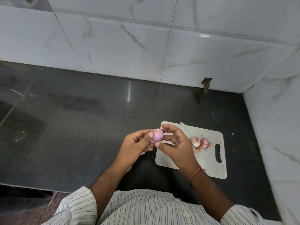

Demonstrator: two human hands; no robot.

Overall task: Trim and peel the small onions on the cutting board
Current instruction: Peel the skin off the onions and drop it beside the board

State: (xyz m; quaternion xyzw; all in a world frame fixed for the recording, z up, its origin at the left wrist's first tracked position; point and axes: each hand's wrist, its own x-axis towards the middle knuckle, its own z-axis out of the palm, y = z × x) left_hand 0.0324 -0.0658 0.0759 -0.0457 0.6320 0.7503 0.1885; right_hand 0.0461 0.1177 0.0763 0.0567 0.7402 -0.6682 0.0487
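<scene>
A small pink onion is held in the air just left of the cutting board, pinched by the left hand with the thumb against its side, while it is touched by the fingertips of the right hand, apparently so the skin can be picked off. Two more onions, touching, are left on the board beside skin scraps, seemingly awaiting their turn. A knife blade lies on the board behind the right hand. The board sits on a dark countertop.
</scene>
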